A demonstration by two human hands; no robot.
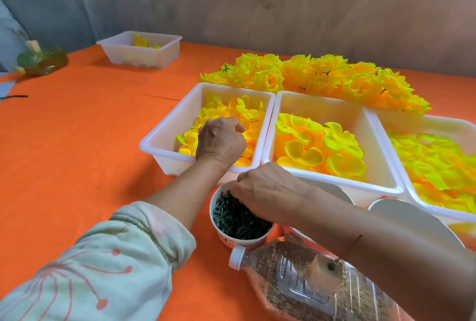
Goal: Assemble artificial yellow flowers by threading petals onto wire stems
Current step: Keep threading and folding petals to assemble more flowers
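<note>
Petals (248,112) lie beneath curled grip of left hand (221,141), cup (222,237) beneath right hand (262,188); both holds unclear.

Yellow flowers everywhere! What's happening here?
A person is making fake flowers; finished ones lie piled behind the trays. Their left hand is curled over the petals in the left tray, and their right hand dips its fingers into a cup of dark green bits. Whether either hand has picked anything up is hidden.
</note>
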